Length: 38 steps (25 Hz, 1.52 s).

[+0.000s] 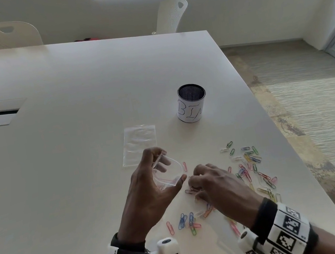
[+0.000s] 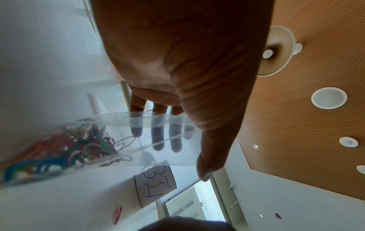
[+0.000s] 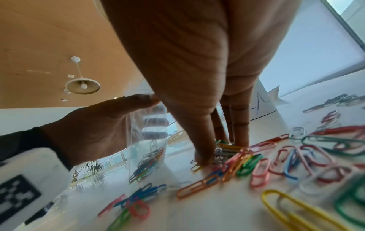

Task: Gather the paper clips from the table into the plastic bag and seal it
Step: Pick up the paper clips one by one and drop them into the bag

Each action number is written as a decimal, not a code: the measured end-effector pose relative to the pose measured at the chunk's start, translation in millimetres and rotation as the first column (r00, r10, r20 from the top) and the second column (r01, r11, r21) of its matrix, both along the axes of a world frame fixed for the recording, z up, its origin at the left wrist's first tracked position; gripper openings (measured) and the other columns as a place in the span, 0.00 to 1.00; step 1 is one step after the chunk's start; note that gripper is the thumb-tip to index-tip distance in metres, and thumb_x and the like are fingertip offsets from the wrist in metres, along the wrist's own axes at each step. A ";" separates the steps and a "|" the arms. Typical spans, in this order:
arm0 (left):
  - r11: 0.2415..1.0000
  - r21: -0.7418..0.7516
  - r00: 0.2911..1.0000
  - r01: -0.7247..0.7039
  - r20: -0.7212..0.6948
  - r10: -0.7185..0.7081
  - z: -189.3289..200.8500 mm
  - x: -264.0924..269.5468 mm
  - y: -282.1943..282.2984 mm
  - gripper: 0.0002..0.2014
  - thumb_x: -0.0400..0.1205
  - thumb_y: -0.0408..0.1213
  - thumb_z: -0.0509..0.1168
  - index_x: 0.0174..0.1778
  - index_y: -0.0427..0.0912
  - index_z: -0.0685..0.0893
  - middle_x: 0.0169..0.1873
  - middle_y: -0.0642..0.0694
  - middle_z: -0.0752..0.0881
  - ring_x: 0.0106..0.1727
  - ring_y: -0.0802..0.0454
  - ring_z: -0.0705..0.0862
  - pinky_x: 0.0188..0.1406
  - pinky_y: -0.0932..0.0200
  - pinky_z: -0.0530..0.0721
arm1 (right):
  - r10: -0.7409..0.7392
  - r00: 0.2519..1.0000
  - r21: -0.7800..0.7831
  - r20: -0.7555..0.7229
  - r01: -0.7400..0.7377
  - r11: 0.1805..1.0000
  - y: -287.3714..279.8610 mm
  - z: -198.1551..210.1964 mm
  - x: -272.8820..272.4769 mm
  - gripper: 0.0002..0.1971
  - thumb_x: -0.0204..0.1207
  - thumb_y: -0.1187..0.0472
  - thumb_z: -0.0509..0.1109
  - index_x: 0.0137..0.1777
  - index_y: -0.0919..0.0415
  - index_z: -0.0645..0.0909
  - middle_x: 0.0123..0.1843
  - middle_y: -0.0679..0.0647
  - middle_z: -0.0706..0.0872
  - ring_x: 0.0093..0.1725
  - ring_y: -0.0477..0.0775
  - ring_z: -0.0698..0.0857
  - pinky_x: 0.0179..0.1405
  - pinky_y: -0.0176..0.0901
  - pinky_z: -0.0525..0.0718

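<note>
My left hand [image 1: 150, 187] holds a small clear plastic bag [image 1: 166, 174] upright above the table, thumb on one side of its mouth and fingers on the other, the mouth spread wide. Several coloured paper clips [image 2: 65, 150] lie in the bag's bottom [image 3: 147, 162]. My right hand [image 1: 202, 178] is down on the table just right of the bag, its thumb and fingertips [image 3: 203, 157] pinching a small bunch of paper clips [image 3: 225, 148]. Many loose coloured paper clips [image 1: 250, 166] are scattered to the right and in front [image 1: 189, 220].
A second clear plastic bag [image 1: 139, 143] lies flat behind my left hand. A mesh pen cup [image 1: 191, 103] with a handwritten paper label stands farther back. The table's right edge [image 1: 294, 150] runs close to the clips. Two white chairs [image 1: 172, 15] stand at the far side.
</note>
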<state>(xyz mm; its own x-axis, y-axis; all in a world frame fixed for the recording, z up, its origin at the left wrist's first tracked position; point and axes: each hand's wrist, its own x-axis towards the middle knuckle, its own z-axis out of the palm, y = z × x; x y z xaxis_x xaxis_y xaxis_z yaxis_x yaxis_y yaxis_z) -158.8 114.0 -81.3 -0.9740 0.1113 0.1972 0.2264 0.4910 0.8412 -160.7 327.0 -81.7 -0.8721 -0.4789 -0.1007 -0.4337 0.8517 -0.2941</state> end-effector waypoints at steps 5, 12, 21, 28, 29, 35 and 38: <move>1.000 0.018 1.000 -0.006 0.000 0.006 -0.1 1.5 -1.4 0.30 0.76 0.50 0.84 0.67 0.58 0.74 0.53 0.61 0.87 0.58 0.58 0.87 0.53 0.68 0.86 | -0.015 0.999 0.008 -0.043 0.016 1.000 -2.1 -3.4 4.7 0.09 0.89 0.64 0.65 0.55 0.54 0.87 0.49 0.47 0.84 0.45 0.45 0.82 0.47 0.38 0.86; 1.000 0.025 1.000 0.003 0.004 -0.003 -2.4 3.7 -2.8 0.30 0.76 0.52 0.83 0.67 0.60 0.73 0.55 0.62 0.86 0.60 0.61 0.86 0.52 0.66 0.87 | -0.168 0.977 -0.216 0.130 0.193 0.957 15.7 5.3 -20.5 0.02 0.79 0.61 0.80 0.50 0.58 0.93 0.47 0.48 0.92 0.42 0.41 0.91 0.44 0.25 0.87; 1.000 0.018 1.000 0.004 -0.003 -0.004 -3.6 2.6 -1.8 0.30 0.77 0.53 0.83 0.67 0.63 0.72 0.56 0.63 0.86 0.60 0.60 0.86 0.55 0.60 0.90 | -0.127 0.894 -0.625 0.429 0.395 0.673 21.0 61.0 -28.9 0.06 0.73 0.67 0.83 0.50 0.65 0.94 0.43 0.60 0.97 0.44 0.62 0.96 0.52 0.47 0.95; 0.999 0.050 1.000 0.008 0.022 -0.009 1.9 4.6 -0.3 0.27 0.77 0.48 0.82 0.64 0.61 0.73 0.54 0.62 0.89 0.57 0.61 0.89 0.52 0.61 0.89 | -0.032 0.985 -0.664 0.169 0.137 0.735 -31.0 93.3 -16.2 0.04 0.75 0.67 0.84 0.48 0.59 0.95 0.42 0.48 0.96 0.42 0.41 0.95 0.49 0.33 0.92; 0.998 0.064 1.000 0.010 0.024 -0.012 3.0 5.0 -0.2 0.27 0.77 0.46 0.82 0.64 0.60 0.74 0.53 0.60 0.90 0.56 0.60 0.89 0.50 0.64 0.88 | -0.019 0.992 -0.627 0.123 0.092 0.774 -37.5 91.4 -15.6 0.05 0.76 0.66 0.83 0.49 0.58 0.96 0.44 0.46 0.96 0.43 0.39 0.94 0.48 0.30 0.91; 0.995 0.094 0.999 0.020 0.023 -0.022 4.0 5.9 0.7 0.25 0.77 0.35 0.82 0.61 0.56 0.76 0.47 0.60 0.91 0.48 0.59 0.90 0.43 0.71 0.83 | 0.072 0.997 -0.402 -0.003 -0.067 0.913 -51.9 84.7 -17.6 0.07 0.81 0.63 0.79 0.57 0.55 0.95 0.52 0.49 0.97 0.47 0.40 0.94 0.48 0.26 0.88; 0.995 0.091 0.999 0.031 0.008 -0.031 2.7 5.4 -0.5 0.25 0.77 0.40 0.82 0.63 0.56 0.76 0.50 0.62 0.90 0.53 0.62 0.90 0.47 0.71 0.84 | 0.098 0.995 -0.430 -0.026 -0.099 0.897 -47.7 89.5 -21.5 0.06 0.81 0.63 0.79 0.56 0.56 0.95 0.50 0.50 0.97 0.47 0.41 0.94 0.49 0.32 0.91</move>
<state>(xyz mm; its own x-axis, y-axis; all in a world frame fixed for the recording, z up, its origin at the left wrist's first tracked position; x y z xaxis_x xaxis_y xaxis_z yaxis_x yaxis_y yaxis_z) -153.5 113.5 -78.6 -0.9723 0.1236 0.1986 0.2321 0.4054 0.8842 -182.3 279.3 7.8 -0.8183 -0.5582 0.1376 -0.5104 0.5953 -0.6205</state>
